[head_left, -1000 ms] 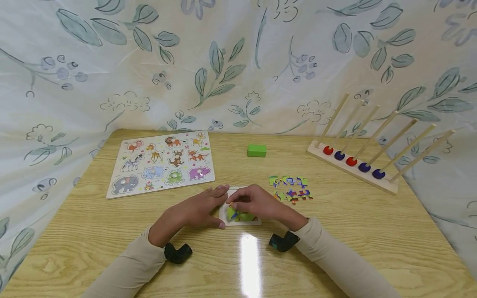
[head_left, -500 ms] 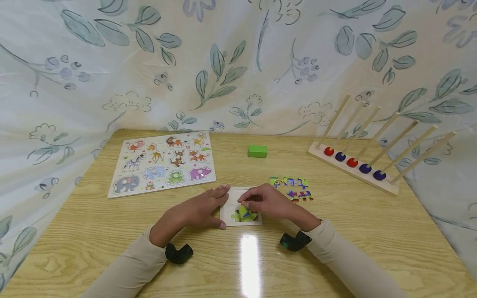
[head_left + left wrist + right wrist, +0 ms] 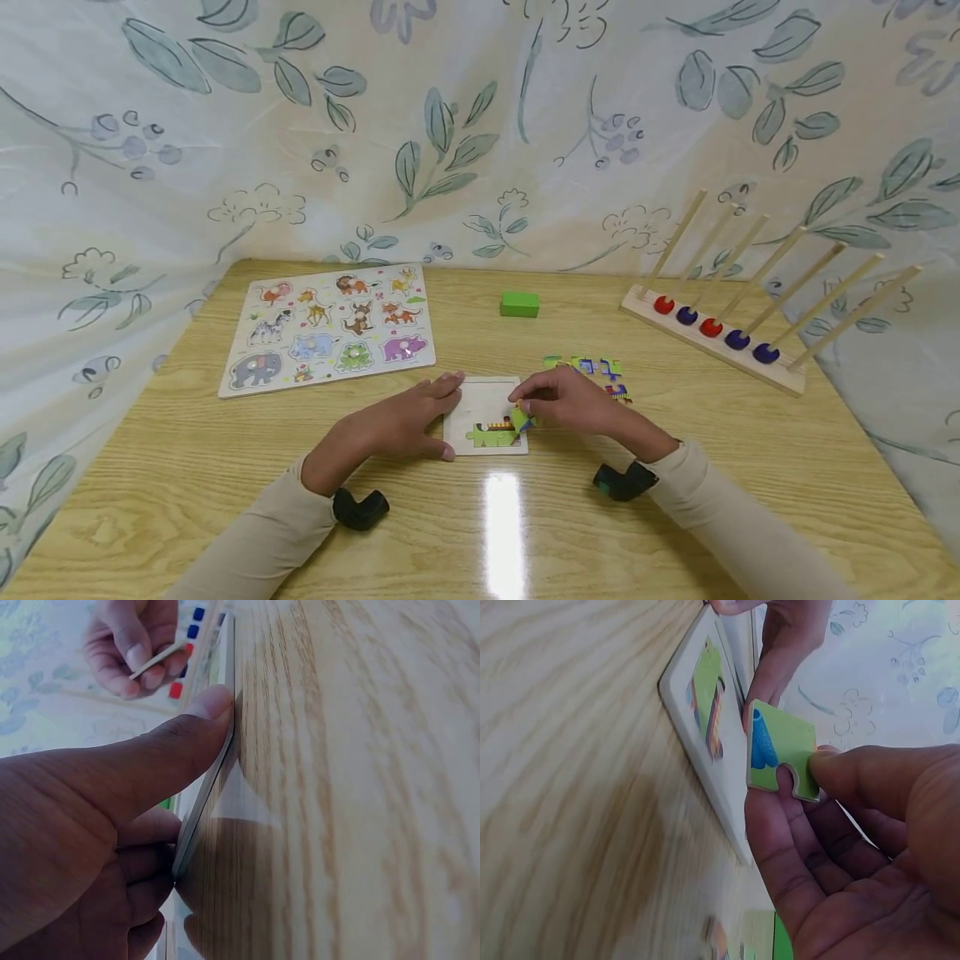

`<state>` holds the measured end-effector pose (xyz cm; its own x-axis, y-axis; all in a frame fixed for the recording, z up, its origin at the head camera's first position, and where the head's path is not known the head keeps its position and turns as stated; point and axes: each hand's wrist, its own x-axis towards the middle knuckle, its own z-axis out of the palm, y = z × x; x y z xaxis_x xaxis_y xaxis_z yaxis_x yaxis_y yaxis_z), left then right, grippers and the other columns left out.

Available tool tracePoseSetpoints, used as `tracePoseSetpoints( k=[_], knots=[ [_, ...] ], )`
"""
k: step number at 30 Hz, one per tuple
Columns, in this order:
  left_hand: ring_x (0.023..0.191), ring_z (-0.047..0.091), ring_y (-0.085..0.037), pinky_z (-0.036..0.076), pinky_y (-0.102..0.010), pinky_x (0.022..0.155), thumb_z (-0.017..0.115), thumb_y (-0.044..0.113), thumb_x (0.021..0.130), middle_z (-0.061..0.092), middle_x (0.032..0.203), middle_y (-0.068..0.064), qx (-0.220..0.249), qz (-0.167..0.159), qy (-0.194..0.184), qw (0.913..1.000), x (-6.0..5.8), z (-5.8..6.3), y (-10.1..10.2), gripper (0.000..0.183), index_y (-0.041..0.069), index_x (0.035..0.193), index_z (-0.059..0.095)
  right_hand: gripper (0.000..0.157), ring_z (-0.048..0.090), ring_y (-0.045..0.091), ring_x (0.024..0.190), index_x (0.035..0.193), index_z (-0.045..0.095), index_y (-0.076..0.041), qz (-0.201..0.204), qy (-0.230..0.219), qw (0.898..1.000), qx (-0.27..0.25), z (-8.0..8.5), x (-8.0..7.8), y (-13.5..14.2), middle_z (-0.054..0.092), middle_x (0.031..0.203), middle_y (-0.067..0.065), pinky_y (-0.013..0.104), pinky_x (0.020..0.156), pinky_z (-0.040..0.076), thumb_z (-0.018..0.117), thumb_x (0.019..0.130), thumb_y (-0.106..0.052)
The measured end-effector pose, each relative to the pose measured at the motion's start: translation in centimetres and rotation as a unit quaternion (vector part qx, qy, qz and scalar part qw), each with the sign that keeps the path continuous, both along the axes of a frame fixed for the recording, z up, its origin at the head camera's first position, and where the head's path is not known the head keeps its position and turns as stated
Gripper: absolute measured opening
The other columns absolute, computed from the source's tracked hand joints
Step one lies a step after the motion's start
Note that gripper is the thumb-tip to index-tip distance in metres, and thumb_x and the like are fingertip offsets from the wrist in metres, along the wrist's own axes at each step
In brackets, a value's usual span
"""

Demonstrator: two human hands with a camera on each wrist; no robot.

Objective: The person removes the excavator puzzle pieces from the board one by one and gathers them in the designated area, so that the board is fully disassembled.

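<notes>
My left hand lies at the left side of a small pale puzzle tray, fingers extended, thumb against the tray's edge in the left wrist view. Between thumb and fingers, my right hand pinches a green jigsaw piece with a blue patch and a round notch. It is tilted up over the tray's right part. Joined green jigsaw pieces lie along the tray's near side, partly covered by the held piece in the head view. Several loose jigsaw pieces lie right of the tray, some hidden behind my right hand.
An animal peg board lies at the back left. A green block sits at the back middle. To the back right stands a wooden rod stand with red and blue beads. A patterned cloth hangs behind the table.
My right hand has moved right across the tray with the jigsaw piece, which now stands tilted near the right edge. More of the joined pieces shows. My left hand stays in place.
</notes>
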<state>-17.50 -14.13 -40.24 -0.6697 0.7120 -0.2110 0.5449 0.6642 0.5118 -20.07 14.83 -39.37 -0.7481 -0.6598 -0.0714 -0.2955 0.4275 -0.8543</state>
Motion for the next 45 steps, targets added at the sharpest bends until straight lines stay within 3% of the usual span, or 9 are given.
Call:
tracePoseSetpoints(
  k=[12, 24, 32, 38, 45],
  knots=[
    [0.147, 0.010, -0.029, 0.013, -0.046, 0.116, 0.074, 0.032, 0.088, 0.010, 0.161, -0.015, 0.003, -0.005, -0.009, 0.9999, -0.1, 0.1, -0.1, 0.086, -0.005, 0.150, 0.027, 0.019, 0.063, 0.015, 0.081, 0.110, 0.069, 0.005, -0.005, -0.014, 1.000, -0.003, -0.2, -0.1, 2.6, 0.069, 0.099, 0.009, 0.026, 0.069, 0.053, 0.062, 0.095, -0.004],
    [0.147, 0.009, -0.029, 0.012, -0.046, 0.117, 0.074, 0.032, 0.088, 0.010, 0.161, -0.014, 0.005, -0.004, -0.014, 0.9999, -0.1, 0.3, -0.1, 0.087, -0.005, 0.150, 0.027, 0.017, 0.063, 0.016, 0.085, 0.108, 0.071, 0.001, -0.022, -0.033, 0.999, 0.030, 0.0, 0.0, 4.6, 0.070, 0.102, 0.007, 0.026, 0.074, 0.054, 0.061, 0.094, -0.003],
    [0.147, 0.010, -0.030, 0.012, -0.046, 0.117, 0.074, 0.033, 0.087, 0.012, 0.161, -0.015, 0.008, -0.008, -0.009, 0.9999, -0.2, 0.2, -0.1, 0.087, -0.005, 0.150, 0.028, 0.014, 0.060, 0.019, 0.084, 0.104, 0.071, 0.000, -0.043, -0.053, 0.996, 0.058, 0.1, 0.0, 5.9, 0.070, 0.101, 0.006, 0.026, 0.070, 0.052, 0.064, 0.093, -0.004],
    [0.147, 0.011, -0.030, 0.012, -0.046, 0.117, 0.074, 0.033, 0.087, 0.012, 0.161, -0.015, 0.007, -0.006, -0.008, 0.9999, -0.2, 0.3, -0.1, 0.087, -0.005, 0.150, 0.028, 0.012, 0.059, 0.017, 0.084, 0.102, 0.071, -0.001, -0.015, -0.067, 0.996, 0.052, -0.2, 0.1, 6.3, 0.070, 0.096, 0.005, 0.025, 0.073, 0.052, 0.064, 0.092, -0.002],
    [0.147, 0.012, -0.030, 0.012, -0.047, 0.117, 0.075, 0.033, 0.086, 0.013, 0.161, -0.015, 0.012, -0.004, -0.009, 0.9999, -0.2, 0.4, -0.1, 0.088, -0.005, 0.150, 0.028, 0.011, 0.060, 0.017, 0.085, 0.101, 0.072, -0.003, -0.007, -0.047, 0.997, 0.054, -0.4, 0.0, 6.0, 0.069, 0.096, 0.004, 0.025, 0.074, 0.053, 0.064, 0.092, -0.002]
  ],
)
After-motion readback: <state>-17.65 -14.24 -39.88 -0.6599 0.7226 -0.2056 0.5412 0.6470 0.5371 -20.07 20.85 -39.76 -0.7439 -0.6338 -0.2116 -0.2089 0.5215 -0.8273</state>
